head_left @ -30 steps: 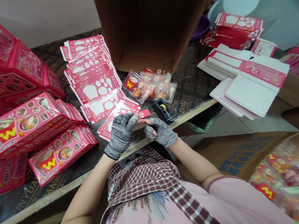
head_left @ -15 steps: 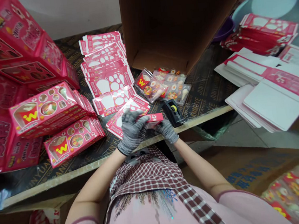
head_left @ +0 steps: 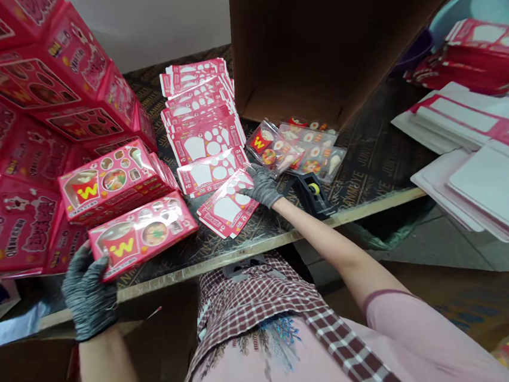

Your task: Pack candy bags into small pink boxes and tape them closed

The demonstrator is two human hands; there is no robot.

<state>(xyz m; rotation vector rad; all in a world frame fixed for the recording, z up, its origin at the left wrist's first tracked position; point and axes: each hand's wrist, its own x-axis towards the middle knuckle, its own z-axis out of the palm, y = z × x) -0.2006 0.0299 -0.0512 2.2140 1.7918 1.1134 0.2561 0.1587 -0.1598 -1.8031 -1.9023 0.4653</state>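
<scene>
At the left, my left hand (head_left: 90,291), in a grey knit glove, grips the left end of a pink window box (head_left: 144,234). This filled box, with a yellow W in its window, lies near the table's front edge. My right hand (head_left: 263,186), gloved too, reaches across to the upper right edge of a flat pink carton (head_left: 226,205) with cut-out openings. Its fingers and thumb are closed over that edge. Several similar flat cartons (head_left: 207,141) lie overlapped in a column behind it.
Finished boxes (head_left: 105,181) are stacked high at left. Clear packs of toy food (head_left: 272,144) and a black tape dispenser (head_left: 312,194) lie right of my right hand. A large open cardboard box (head_left: 291,100) stands behind them. White sheets (head_left: 497,185) jut out at right.
My hands were together over a small pink box at the table edge. My left hand has swung left to the front window box, and my right hand has moved onto the flat carton.
</scene>
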